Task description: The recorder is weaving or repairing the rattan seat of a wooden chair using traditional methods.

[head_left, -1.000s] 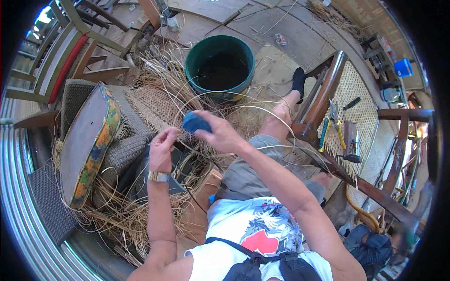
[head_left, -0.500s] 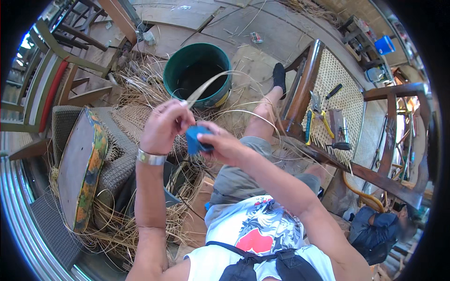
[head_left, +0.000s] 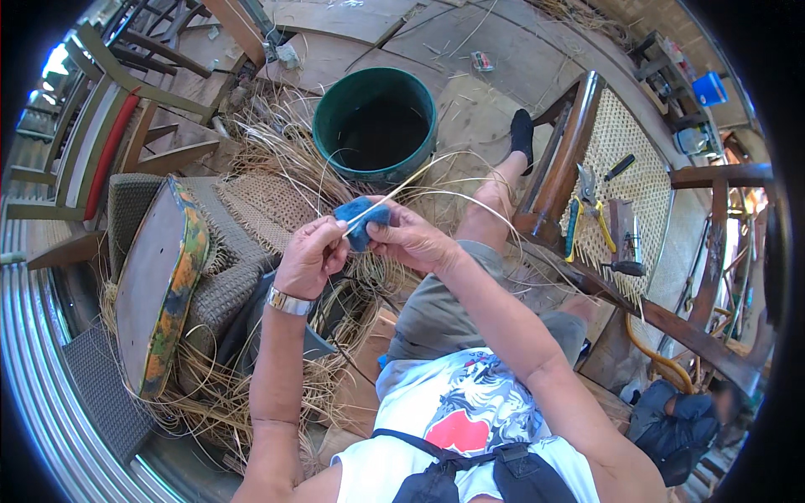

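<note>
A long pale cane strip (head_left: 419, 173) runs between my hands and curves off to the right past the bucket. My left hand (head_left: 303, 260) pinches one end of it, the fingers closed. My right hand (head_left: 415, 241) grips a folded blue cloth (head_left: 360, 214) that lies against the strip, with the strip crossing over its face. Both hands are close together above my lap, just on the near side of a dark green bucket (head_left: 327, 126). Beneath them are loose cane strands (head_left: 285, 163).
A wooden chair with a woven cane seat (head_left: 616, 130) lies at the right, holding yellow-handled cutters (head_left: 604, 226) and a black-handled tool (head_left: 620, 166). Left are a camouflage-edged panel (head_left: 151, 293) and a red-striped chair (head_left: 109, 159). Another person (head_left: 675, 415) is at lower right.
The cane strip now lies straighter across the blue cloth, and my left hand has come down and nearer. The surroundings have shifted slightly to the right in the view.
</note>
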A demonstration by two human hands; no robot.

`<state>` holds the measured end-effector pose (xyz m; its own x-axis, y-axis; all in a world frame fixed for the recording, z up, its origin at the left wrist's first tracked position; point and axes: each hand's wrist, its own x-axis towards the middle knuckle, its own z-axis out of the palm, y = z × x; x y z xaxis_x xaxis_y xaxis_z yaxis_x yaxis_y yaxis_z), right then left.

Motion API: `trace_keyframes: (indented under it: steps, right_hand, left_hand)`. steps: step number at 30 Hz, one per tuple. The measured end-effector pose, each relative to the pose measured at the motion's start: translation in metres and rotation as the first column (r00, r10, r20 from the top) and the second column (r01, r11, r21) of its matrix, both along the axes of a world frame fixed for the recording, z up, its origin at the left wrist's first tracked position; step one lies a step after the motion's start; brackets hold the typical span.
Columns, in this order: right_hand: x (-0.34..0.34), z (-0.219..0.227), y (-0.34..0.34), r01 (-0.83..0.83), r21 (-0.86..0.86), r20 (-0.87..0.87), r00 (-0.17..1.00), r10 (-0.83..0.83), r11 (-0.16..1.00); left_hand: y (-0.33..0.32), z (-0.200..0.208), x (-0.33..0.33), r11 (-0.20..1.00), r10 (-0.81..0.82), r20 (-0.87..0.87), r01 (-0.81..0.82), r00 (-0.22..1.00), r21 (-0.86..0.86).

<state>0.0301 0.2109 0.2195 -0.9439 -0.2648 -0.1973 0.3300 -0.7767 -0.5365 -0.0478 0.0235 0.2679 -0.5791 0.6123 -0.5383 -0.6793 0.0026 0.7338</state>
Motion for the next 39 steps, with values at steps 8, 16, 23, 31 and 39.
trace_keyframes:
  steps: [8, 16, 23, 31, 39]
  right_hand:
    - [-0.023, -0.007, -0.039, 0.289, 0.292, 0.142, 0.930, -0.340, 0.912]
    - [-0.100, 0.043, 0.143, 0.494, 0.422, 0.176, 0.778, -0.604, 0.760]
    - [-0.041, 0.019, 0.043, 0.284, 0.405, 0.210, 0.896, -0.391, 0.869]
    - [-0.010, 0.025, 0.003, 0.308, 0.494, 0.004, 0.935, -0.356, 0.813]
    - [-0.090, 0.117, 0.218, 0.473, 0.643, -0.137, 0.844, -0.518, 0.602]
  left_hand:
    - [0.010, -0.036, 0.041, 0.917, -0.037, -0.523, -0.179, 0.851, -0.356]
    - [-0.132, -0.068, 0.133, 0.484, -0.288, -0.417, -0.244, 0.862, -0.840]
    - [-0.076, 0.015, 0.105, 0.551, -0.198, -0.892, -0.707, 0.406, -0.444]
    - [0.015, -0.017, 0.028, 0.981, -0.049, -0.273, -0.006, 0.961, -0.195]
    - [-0.050, -0.004, 0.072, 0.785, -0.392, -0.800, -0.289, 0.453, -0.548]
